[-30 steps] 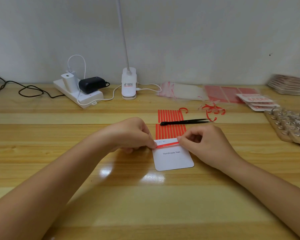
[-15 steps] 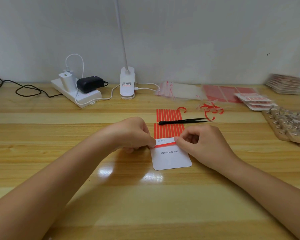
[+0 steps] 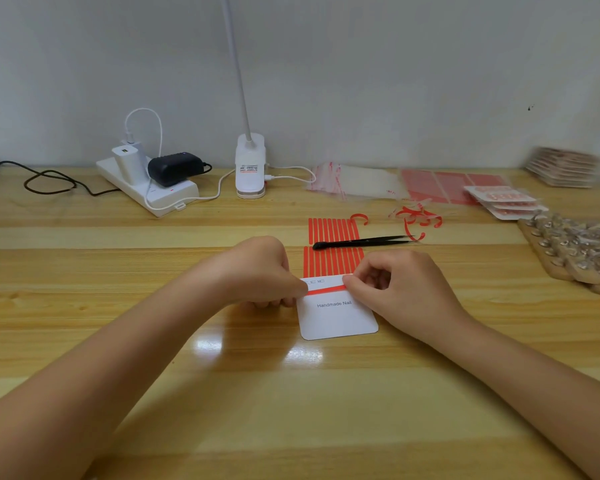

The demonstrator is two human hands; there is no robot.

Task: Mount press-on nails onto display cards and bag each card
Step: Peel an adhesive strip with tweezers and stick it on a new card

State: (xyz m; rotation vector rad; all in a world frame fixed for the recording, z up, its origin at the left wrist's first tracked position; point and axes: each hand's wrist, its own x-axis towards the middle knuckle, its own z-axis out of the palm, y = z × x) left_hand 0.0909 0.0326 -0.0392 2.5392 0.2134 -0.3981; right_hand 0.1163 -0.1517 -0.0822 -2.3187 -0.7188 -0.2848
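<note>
Wooden desk [image 3: 222, 393] bears my white display card [image 3: 338, 318] flat so it takes pressure; my left hand [image 3: 260, 271] and right hand [image 3: 392, 289] each pinch an end of the red adhesive strip [image 3: 326, 290], stretching it straight across the card.

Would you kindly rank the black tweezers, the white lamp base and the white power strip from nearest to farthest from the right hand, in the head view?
1. Black tweezers: just beyond the right hand.
2. White lamp base: far back, centre-left.
3. White power strip: far back, further left.
</note>
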